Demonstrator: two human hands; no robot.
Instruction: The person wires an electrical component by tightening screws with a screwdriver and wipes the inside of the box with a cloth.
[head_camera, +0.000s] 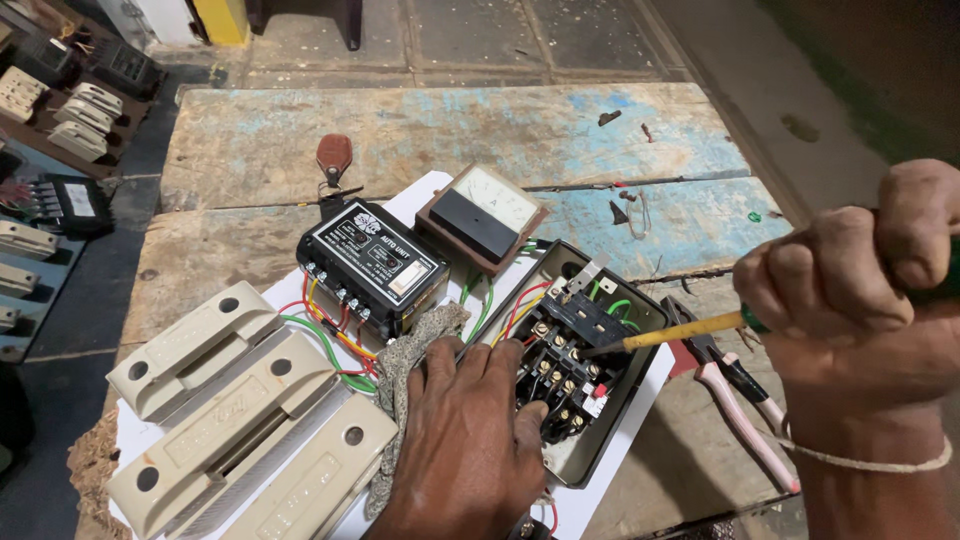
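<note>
Right hand (860, 290) is clenched around a screwdriver (670, 334) touching the contactor (565, 365); left hand (470, 430) is spread flat beside it.

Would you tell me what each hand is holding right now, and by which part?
The right hand grips a screwdriver by its handle, tip in the contactor. The left hand holds nothing; it rests flat, fingers on the contactor's edge.

The left hand (470, 440) covers the near part of the black contactor (565, 375) and its lower terminals, and its wrist runs off the bottom edge. The screwdriver (665, 333) handle is buried in the right hand's (860, 290) grip at the right edge. Its tip probably meets a terminal screw, too small to tell.
</note>
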